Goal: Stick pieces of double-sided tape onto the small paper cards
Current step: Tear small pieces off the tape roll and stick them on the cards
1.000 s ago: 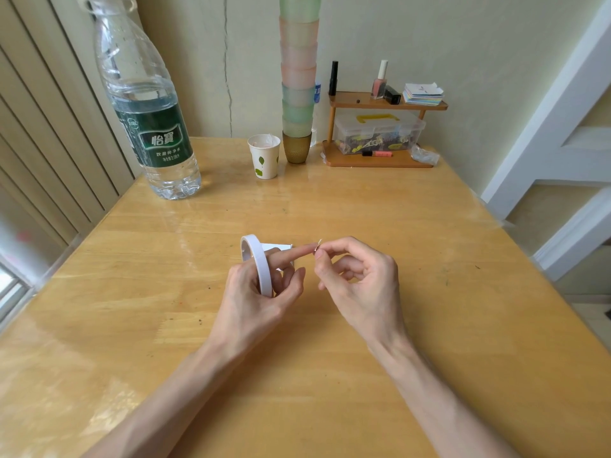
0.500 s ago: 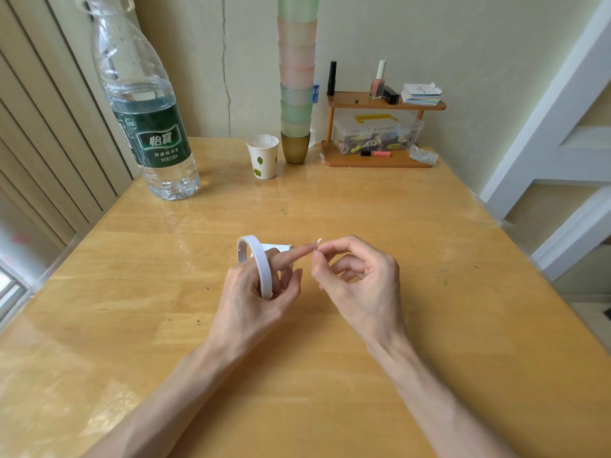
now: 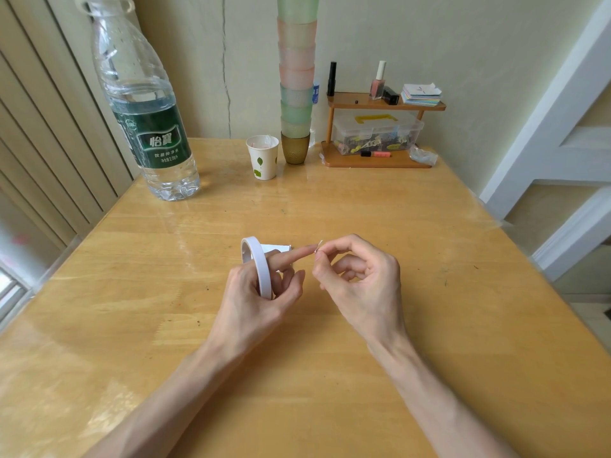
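Looking down at the middle of the frame, we see both hands close together just above the wooden table (image 3: 330,375). The left hand (image 3: 253,299) grips a white roll of double-sided tape (image 3: 257,264), which stands on edge. Its thumb and lower fingers curl around the roll, while the index finger stretches out straight toward the right. The right hand (image 3: 362,285) has thumb and index finger pressed together in a pinch on a tiny, pale piece of tape (image 3: 319,243), right at the tip of the left index finger; its other fingers are loosely curled toward the palm. We cannot tell whether that piece touches the left fingertip or sits just beside it. A white paper card (image 3: 280,248) lies flat on the table just behind the left hand, partly hidden by the roll and the outstretched finger. In the upper left of the frame stands a large clear water bottle (image 3: 145,127) with a green label. At upper centre a white paper cup (image 3: 263,157) printed with green leaves sits just beside a tall stack of pastel cups (image 3: 296,77). To the right of these, against the wall, a small wooden shelf (image 3: 363,105) carries a nail polish bottle (image 3: 378,82) and a pile of coloured paper notes (image 3: 421,95) on top, with a clear plastic box (image 3: 377,133) underneath.
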`<action>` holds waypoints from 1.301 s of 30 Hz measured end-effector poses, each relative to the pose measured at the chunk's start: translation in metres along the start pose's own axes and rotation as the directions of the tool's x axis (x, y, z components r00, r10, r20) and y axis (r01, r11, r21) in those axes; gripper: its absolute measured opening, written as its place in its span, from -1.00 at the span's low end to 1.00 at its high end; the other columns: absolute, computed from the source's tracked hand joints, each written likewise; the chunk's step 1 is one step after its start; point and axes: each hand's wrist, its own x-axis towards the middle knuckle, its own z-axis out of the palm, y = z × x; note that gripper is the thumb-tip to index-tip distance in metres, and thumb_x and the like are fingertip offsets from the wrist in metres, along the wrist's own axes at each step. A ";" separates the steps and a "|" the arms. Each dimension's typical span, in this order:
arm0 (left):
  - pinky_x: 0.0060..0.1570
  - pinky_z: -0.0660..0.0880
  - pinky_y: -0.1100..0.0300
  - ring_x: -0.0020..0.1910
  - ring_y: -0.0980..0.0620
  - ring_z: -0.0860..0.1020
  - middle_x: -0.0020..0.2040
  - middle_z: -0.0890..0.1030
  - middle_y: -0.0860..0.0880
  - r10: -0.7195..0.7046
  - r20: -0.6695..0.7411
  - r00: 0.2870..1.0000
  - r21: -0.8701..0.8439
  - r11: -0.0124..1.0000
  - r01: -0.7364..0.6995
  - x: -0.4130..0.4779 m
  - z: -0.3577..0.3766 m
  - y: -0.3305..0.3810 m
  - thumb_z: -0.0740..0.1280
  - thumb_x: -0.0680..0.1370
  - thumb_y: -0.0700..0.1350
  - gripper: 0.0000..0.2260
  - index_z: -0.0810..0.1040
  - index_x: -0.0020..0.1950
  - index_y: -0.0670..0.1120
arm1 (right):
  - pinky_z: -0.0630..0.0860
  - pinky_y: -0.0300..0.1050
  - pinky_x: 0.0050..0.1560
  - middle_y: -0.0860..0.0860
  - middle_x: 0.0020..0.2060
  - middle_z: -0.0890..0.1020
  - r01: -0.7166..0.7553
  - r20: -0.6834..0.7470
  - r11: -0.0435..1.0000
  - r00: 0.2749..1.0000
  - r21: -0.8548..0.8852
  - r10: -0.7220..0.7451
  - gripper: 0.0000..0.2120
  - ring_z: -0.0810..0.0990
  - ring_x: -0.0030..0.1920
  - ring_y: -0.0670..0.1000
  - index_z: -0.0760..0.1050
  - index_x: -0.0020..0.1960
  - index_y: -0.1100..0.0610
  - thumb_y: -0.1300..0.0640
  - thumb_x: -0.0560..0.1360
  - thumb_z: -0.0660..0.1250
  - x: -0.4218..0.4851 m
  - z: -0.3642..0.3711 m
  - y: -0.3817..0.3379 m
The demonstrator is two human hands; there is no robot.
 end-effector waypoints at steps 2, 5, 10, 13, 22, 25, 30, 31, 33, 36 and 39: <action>-0.31 0.29 0.42 -0.47 0.15 0.29 -0.47 0.31 0.13 0.011 -0.003 1.000 0.005 1.000 -0.011 0.000 0.000 -0.001 0.45 0.56 -0.31 -0.61 0.69 0.24 0.15 | 0.56 0.08 -0.34 -0.09 -0.34 0.67 -0.003 -0.002 1.000 1.000 0.005 0.003 -0.90 0.68 -0.37 0.07 0.64 -0.13 0.05 0.21 0.49 0.53 0.000 0.000 0.000; -0.29 0.30 0.41 -0.45 0.15 0.31 -0.46 0.32 0.07 0.033 -0.003 0.999 0.016 0.999 -0.033 0.000 -0.001 -0.001 0.45 0.56 -0.30 -0.58 0.67 0.25 0.18 | 0.56 0.08 -0.34 -0.07 -0.32 0.68 -0.010 -0.011 1.000 1.000 0.012 0.010 -0.90 0.69 -0.36 0.08 0.64 -0.12 0.05 0.19 0.49 0.53 0.000 0.000 0.000; -0.28 0.33 0.36 -0.43 0.09 0.32 -0.46 0.33 -0.01 0.043 0.010 0.999 0.014 0.999 -0.043 -0.001 -0.001 -0.003 0.45 0.57 -0.29 -0.54 0.65 0.27 0.25 | 0.55 -0.01 -0.33 -0.09 -0.34 0.67 -0.012 -0.014 1.000 1.000 -0.007 0.012 -0.88 0.66 -0.37 0.03 0.64 -0.14 0.05 0.23 0.48 0.54 0.000 0.000 0.000; -0.29 0.32 0.38 -0.43 0.10 0.31 -0.47 0.32 0.01 0.032 0.016 0.999 0.006 0.999 -0.032 -0.001 -0.002 -0.002 0.44 0.57 -0.30 -0.56 0.66 0.26 0.23 | 0.51 -0.13 -0.34 -0.10 -0.32 0.67 -0.022 -0.009 1.000 1.000 -0.006 0.022 -0.86 0.62 -0.39 -0.03 0.63 -0.16 0.07 0.27 0.45 0.54 -0.001 -0.001 -0.002; -0.39 0.26 0.39 -0.47 0.15 0.24 -0.44 0.32 0.15 -0.159 0.070 0.985 -0.220 0.961 0.170 0.000 -0.002 0.005 0.43 0.59 -0.30 -0.72 0.72 0.18 0.04 | 0.56 0.02 -0.30 -0.10 -0.29 0.69 -0.052 0.021 0.996 0.998 0.073 0.051 -0.92 0.66 -0.37 0.08 0.62 -0.19 0.07 0.19 0.40 0.51 0.000 -0.001 -0.004; -0.38 0.26 0.40 -0.46 0.16 0.25 -0.40 0.33 0.10 -0.169 0.071 0.983 -0.253 0.950 0.181 0.001 -0.004 0.006 0.44 0.59 -0.28 -0.74 0.73 0.15 0.04 | 0.55 -0.03 -0.30 -0.11 -0.27 0.70 -0.057 0.027 0.995 0.998 0.088 0.055 -0.93 0.66 -0.37 0.09 0.61 -0.20 0.07 0.18 0.39 0.49 0.001 -0.001 -0.004; -0.35 0.34 0.37 -0.42 0.11 0.30 -0.32 0.36 -0.21 -0.175 0.063 0.983 -0.310 0.933 0.185 0.003 -0.004 0.008 0.46 0.57 -0.28 -0.78 0.75 0.09 0.01 | 0.56 0.05 -0.26 -0.09 -0.27 0.71 -0.067 0.037 0.992 0.997 0.106 0.063 -0.92 0.65 -0.37 0.07 0.60 -0.23 0.05 0.17 0.38 0.49 0.001 0.000 -0.004; -0.35 0.34 0.37 -0.42 0.10 0.30 -0.32 0.37 -0.21 -0.179 0.063 0.982 -0.322 0.927 0.190 0.003 -0.004 0.009 0.46 0.57 -0.28 -0.79 0.76 0.08 0.00 | 0.57 0.06 -0.26 -0.08 -0.28 0.70 -0.068 0.039 0.992 0.997 0.107 0.064 -0.91 0.65 -0.37 0.07 0.59 -0.23 0.05 0.15 0.37 0.50 0.001 0.000 -0.004; -0.37 0.34 0.37 -0.43 0.10 0.31 -0.31 0.38 -0.19 -0.208 0.060 0.976 -0.363 0.907 0.215 0.004 -0.004 0.007 0.45 0.57 -0.29 -0.77 0.76 0.10 0.01 | 0.57 0.09 -0.25 -0.06 -0.31 0.69 -0.066 0.035 0.992 0.997 0.110 0.062 -0.90 0.65 -0.37 0.10 0.59 -0.24 0.03 0.07 0.34 0.50 0.001 -0.001 -0.004; -0.43 0.31 0.33 -0.46 0.07 0.31 -0.30 0.41 -0.14 -0.261 0.046 0.964 -0.419 0.871 0.256 0.005 -0.006 0.002 0.46 0.57 -0.28 -0.75 0.76 0.12 0.03 | 0.57 0.09 -0.23 -0.06 -0.31 0.68 -0.058 0.023 0.994 0.998 0.093 0.056 -0.91 0.66 -0.35 0.14 0.59 -0.22 0.01 0.09 0.36 0.49 0.003 -0.002 -0.003; -0.40 0.34 0.36 -0.45 0.09 0.34 -0.30 0.42 -0.15 -0.245 0.038 0.969 -0.392 0.888 0.240 0.005 -0.008 0.002 0.45 0.58 -0.29 -0.74 0.75 0.14 0.03 | 0.56 0.05 -0.25 -0.05 -0.26 0.69 -0.042 0.034 0.996 0.999 0.072 0.040 -0.91 0.69 -0.33 0.10 0.62 -0.12 -0.02 0.07 0.43 0.52 0.002 0.000 -0.002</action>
